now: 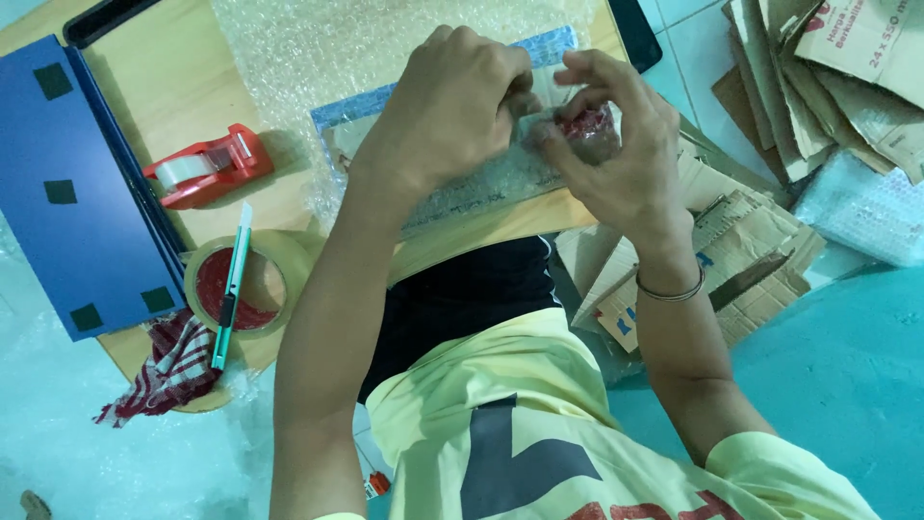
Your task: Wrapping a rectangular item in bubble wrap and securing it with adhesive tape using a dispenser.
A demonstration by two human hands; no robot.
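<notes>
Seen from above, a person in a pale yellow shirt works over a low wooden bench [164, 87], both hands meeting on a flat packet [452, 183] wrapped in bubble wrap [318, 48]. The left hand [452, 106] lies knuckles-up on the packet, fingers curled down and pressing on its top edge. The right hand [616, 144], a thin bangle at its wrist, has thumb and fingertips pinched together on a small red piece [587, 123] at the packet's right end, just beside the left hand's fingertips; what the piece is cannot be made out. The packet lies across the near edge of the bench, its blue border showing through the wrap, with the loose sheet of wrap spreading away from it over the bench. Left of the packet sits a red tape dispenser [207, 169]; nearer the person than that, a roll of clear tape [245, 284] with a green-handled cutter [231, 289] laid across it. A blue board [77, 183] with dark squares lies farther left of the packet, and a red-and-white checked cloth [168, 371] hangs off the bench corner by the roll. Right of the packet, flattened cardboard [760, 260] is piled on a teal floor [847, 376], with more wrap against white tiles.
</notes>
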